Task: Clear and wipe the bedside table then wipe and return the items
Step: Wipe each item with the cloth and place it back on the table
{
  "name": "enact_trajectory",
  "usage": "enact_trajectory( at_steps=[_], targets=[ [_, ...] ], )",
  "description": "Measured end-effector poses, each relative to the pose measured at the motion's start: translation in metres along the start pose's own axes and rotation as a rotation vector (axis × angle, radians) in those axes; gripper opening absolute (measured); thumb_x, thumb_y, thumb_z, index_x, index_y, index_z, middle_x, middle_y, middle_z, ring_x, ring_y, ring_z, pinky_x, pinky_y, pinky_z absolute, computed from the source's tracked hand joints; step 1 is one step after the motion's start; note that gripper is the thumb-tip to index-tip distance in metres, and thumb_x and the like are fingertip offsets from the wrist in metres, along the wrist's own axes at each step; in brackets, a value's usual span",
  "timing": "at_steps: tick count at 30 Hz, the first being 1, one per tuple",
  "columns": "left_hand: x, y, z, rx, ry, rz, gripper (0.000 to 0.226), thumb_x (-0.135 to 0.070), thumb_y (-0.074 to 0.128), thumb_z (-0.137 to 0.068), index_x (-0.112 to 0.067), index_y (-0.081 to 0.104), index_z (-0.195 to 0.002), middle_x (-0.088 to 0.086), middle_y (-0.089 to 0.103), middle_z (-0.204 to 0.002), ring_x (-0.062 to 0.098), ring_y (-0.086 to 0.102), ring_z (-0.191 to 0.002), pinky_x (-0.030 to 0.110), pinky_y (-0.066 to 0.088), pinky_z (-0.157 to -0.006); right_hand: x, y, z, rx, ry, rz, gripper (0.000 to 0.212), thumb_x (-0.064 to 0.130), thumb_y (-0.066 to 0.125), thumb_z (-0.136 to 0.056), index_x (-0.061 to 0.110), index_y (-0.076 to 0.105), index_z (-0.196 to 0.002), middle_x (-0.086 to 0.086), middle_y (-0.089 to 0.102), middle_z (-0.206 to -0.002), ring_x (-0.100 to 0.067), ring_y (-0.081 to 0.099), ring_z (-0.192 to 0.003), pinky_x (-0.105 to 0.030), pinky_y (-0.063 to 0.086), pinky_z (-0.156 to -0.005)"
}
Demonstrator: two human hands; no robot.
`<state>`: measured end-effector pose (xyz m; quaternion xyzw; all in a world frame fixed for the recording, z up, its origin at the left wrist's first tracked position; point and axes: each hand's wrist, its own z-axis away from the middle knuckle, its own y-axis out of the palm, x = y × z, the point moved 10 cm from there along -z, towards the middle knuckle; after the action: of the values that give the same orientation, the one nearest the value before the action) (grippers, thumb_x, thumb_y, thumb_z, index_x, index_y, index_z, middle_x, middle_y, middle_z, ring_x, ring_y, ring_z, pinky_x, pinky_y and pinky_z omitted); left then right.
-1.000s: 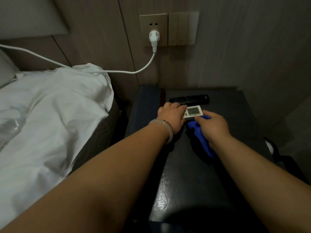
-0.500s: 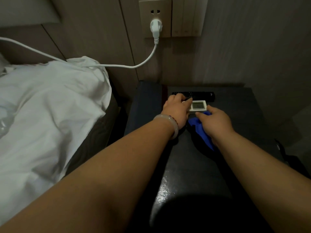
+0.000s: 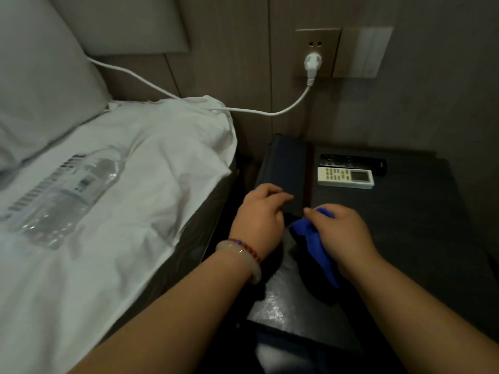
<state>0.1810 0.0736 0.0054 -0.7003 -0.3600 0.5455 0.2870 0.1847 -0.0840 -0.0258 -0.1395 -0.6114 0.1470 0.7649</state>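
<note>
The dark bedside table stands against the wall. A white remote with a small screen lies at its back, right in front of a black remote. My right hand grips a blue cloth above the table's left part. My left hand hovers over the table's left edge with fingers loosely curled and nothing in it. A clear water bottle lies on the bed's white sheet.
A white cable runs from a plug in the wall socket across the bed. A grey pillow leans at the upper left. A narrow dark gap separates bed and table.
My left hand has let go of the white remote, which now lies in front of the black one. Both hands have drawn back toward me. The view has swung left, showing the bottle.
</note>
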Motion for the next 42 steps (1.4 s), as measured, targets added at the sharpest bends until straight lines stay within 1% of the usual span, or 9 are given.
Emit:
enact_trajectory(
  at_steps=[8,14,18,21,24,27,31,37,42],
  targets=[
    [0.042,-0.082,0.091,-0.133,0.004,-0.132,0.044,-0.021,0.041,-0.080,-0.017,0.074,-0.108,0.011,0.065,-0.115,0.030,0.061,-0.106,0.041,0.049,-0.096,0.025,0.082,0.070,0.203,-0.072,-0.037,0.024,0.028,0.066,-0.089,0.010,0.070,-0.073,-0.007,0.069,-0.070,-0.019,0.065,-0.069,-0.026,0.045,-0.061],
    [0.073,-0.165,0.093,-0.322,-0.035,-0.562,0.046,-0.020,0.045,-0.079,-0.017,0.067,-0.120,0.020,0.055,-0.133,0.044,0.047,-0.122,0.048,0.035,-0.107,0.039,0.127,0.109,0.332,-0.145,-0.007,0.028,0.031,0.064,-0.090,0.010,0.068,-0.072,-0.010,0.065,-0.069,-0.013,0.059,-0.062,-0.021,0.041,-0.055],
    [0.130,-0.192,0.071,-0.180,-0.253,-0.768,0.052,-0.018,0.051,-0.091,-0.027,0.045,-0.143,0.012,0.032,-0.156,0.040,0.021,-0.144,0.055,0.010,-0.118,0.038,0.128,0.117,0.312,-0.152,0.019,0.028,0.033,0.063,-0.089,0.012,0.068,-0.073,-0.007,0.068,-0.071,-0.016,0.063,-0.069,-0.028,0.047,-0.062],
    [0.165,-0.206,0.066,-0.114,-0.381,-0.890,0.059,-0.029,0.046,-0.093,-0.035,0.027,-0.149,0.007,0.019,-0.161,0.037,0.008,-0.148,0.058,0.003,-0.118,0.035,0.125,0.117,0.299,-0.144,0.016,0.028,0.034,0.063,-0.089,0.011,0.069,-0.074,-0.006,0.068,-0.073,-0.015,0.064,-0.071,-0.026,0.047,-0.063],
    [0.183,-0.217,0.068,-0.111,-0.473,-0.894,0.051,-0.039,0.036,-0.096,-0.037,0.025,-0.146,0.010,0.019,-0.160,0.042,0.016,-0.144,0.059,0.013,-0.116,0.033,0.123,0.115,0.286,-0.139,0.018,0.028,0.033,0.064,-0.089,0.010,0.069,-0.075,-0.006,0.069,-0.074,-0.014,0.064,-0.072,-0.029,0.049,-0.067],
    [0.182,-0.227,0.067,-0.128,-0.511,-0.929,0.061,-0.033,0.049,-0.089,-0.032,0.027,-0.145,0.020,0.029,-0.153,0.047,0.036,-0.130,0.056,0.030,-0.106,0.031,0.123,0.113,0.290,-0.124,0.013,0.027,0.033,0.063,-0.089,0.011,0.070,-0.076,-0.006,0.070,-0.075,-0.014,0.064,-0.072,-0.025,0.048,-0.064],
    [0.181,-0.245,0.060,-0.171,-0.567,-0.971,0.060,-0.030,0.062,-0.083,-0.021,0.038,-0.137,0.026,0.055,-0.117,0.044,0.049,-0.104,0.052,0.041,-0.089,0.031,0.119,0.111,0.289,-0.112,0.009,0.026,0.034,0.063,-0.089,0.013,0.070,-0.076,-0.005,0.070,-0.075,-0.013,0.064,-0.072,-0.023,0.047,-0.063],
    [0.181,-0.241,0.060,-0.111,-0.670,-0.827,0.064,-0.025,0.073,-0.073,-0.014,0.042,-0.128,0.027,0.046,-0.110,0.049,0.052,-0.096,0.056,0.045,-0.086,0.029,0.107,0.107,0.277,-0.084,-0.019,0.026,0.034,0.062,-0.090,0.015,0.071,-0.075,-0.004,0.069,-0.073,-0.012,0.063,-0.069,-0.023,0.046,-0.062],
    [0.128,-0.228,0.068,-0.171,-0.555,-0.544,0.048,-0.030,0.067,-0.082,-0.015,0.051,-0.125,0.020,0.062,-0.107,0.040,0.060,-0.093,0.047,0.052,-0.083,0.030,0.082,0.099,0.160,-0.082,-0.115,0.028,0.031,0.061,-0.091,0.009,0.069,-0.076,-0.012,0.067,-0.073,-0.015,0.061,-0.066,-0.029,0.047,-0.064]
  ],
)
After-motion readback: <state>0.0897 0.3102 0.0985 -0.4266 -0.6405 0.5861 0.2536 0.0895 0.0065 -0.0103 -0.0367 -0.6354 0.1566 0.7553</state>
